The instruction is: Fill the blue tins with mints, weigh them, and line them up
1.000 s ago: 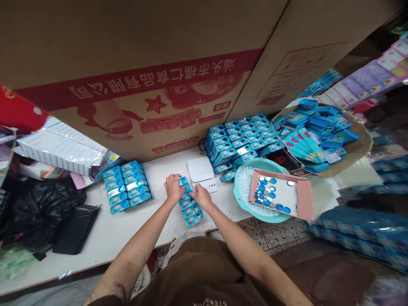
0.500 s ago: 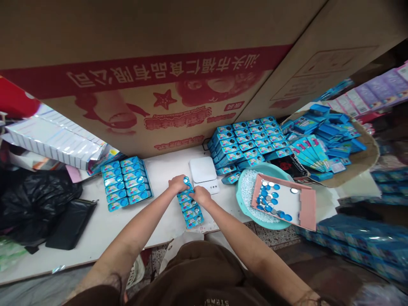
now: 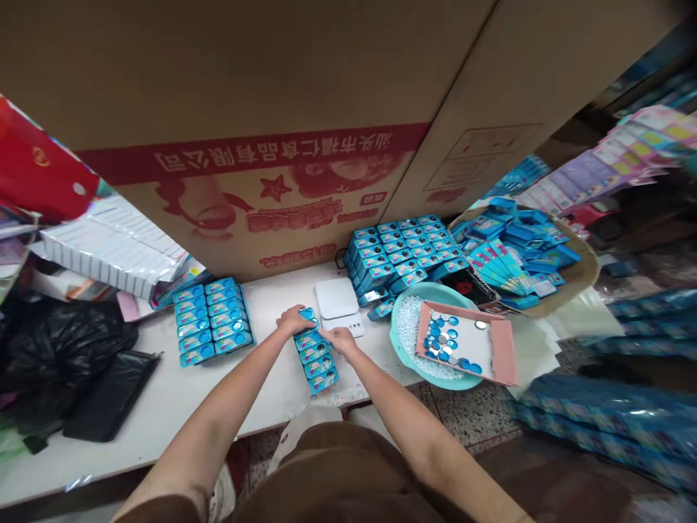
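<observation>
Beside the kitchen scale [image 3: 337,301], a short column of small blue boxes [image 3: 316,354] lies on the white table. The nearer boxes show round dark openings, while the farthest has a blue round lid in its top. My left hand [image 3: 291,319] is closed at the far end of the column, its fingers against the farthest box. From the other side my right hand [image 3: 340,340] grips at the second box with bent fingers; its fingertips are partly hidden. Loose blue and silver round lids [image 3: 443,338] lie in a pink cardboard tray [image 3: 504,352] at the right.
The tray rests on a turquoise basin [image 3: 400,352] of white pellets [image 3: 406,323]. Boxes with dark openings [image 3: 400,250] are stacked behind it; lidded boxes [image 3: 212,319] stand left. A large carton [image 3: 261,174] walls the back. A black bag [image 3: 59,341] lies far left.
The camera view has shifted. Both hands stay at the far end of the box column. The farthest box's round top looked silvery under my left thumb before; it now looks blue.
</observation>
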Demonstrator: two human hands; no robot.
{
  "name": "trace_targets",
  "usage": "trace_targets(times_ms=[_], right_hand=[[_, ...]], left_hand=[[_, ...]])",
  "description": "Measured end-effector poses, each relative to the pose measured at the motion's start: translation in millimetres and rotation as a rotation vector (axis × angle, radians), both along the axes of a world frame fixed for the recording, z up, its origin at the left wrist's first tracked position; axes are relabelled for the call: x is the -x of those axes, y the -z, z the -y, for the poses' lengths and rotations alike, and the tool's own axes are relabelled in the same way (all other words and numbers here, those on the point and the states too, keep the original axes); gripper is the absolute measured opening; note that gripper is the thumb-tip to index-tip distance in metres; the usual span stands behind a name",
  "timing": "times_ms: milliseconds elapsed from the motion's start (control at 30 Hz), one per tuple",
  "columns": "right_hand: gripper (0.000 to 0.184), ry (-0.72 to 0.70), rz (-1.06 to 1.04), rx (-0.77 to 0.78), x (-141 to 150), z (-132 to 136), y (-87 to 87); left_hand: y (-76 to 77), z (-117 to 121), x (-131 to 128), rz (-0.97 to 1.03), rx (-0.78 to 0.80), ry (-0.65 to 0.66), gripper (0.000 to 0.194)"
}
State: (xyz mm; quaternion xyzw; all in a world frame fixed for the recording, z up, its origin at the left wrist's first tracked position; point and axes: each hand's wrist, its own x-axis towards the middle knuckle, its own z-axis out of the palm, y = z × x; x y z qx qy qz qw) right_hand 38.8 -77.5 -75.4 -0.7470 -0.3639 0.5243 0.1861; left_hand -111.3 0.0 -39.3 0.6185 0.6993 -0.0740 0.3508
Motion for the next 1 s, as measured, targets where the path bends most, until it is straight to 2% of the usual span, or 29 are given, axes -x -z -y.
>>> trace_targets(times_ms=[100, 200, 300, 433, 533, 700, 900, 1000], right_hand=[[0.049, 0.19, -0.128, -0.022, -6, 17, -5.0], [0.052, 0.321, -0.224, -0.051, -6, 29, -10.1], [0.05, 0.384, -0.295, -0.104, -1, 37, -13.9], [0.046, 0.418, -0.348, -0.188, 4, 45, -17.7], [0.042, 0.412, -0.367, -0.223, 3, 53, -20.4], [0.039, 0.375, -0.414, -0.18, -3, 69, -20.2], [0.02, 0.388, -0.41, -0.091, -19, 85, -12.5], [0.023, 0.372, -0.394, -0.094, -23, 93, -11.8]], left_hand=[[-14.8, 31, 2, 0.061, -0.258, -0.029, 0.055], [-23.2, 72, -7, 0.277, -0.451, -0.001, 0.037], [-21.4, 110, -27, 0.541, -0.399, 0.015, 0.032], [-10.4, 137, -47, 0.746, -0.349, -0.123, 0.024], [-5.0, 142, -51, 0.758, -0.298, -0.183, 0.018], [-4.8, 138, -42, 0.599, -0.18, -0.098, 0.019], [-4.2, 101, -23, 0.406, -0.259, -0.075, 0.014], [-1.4, 88, -21, 0.331, -0.272, 0.008, 0.012]])
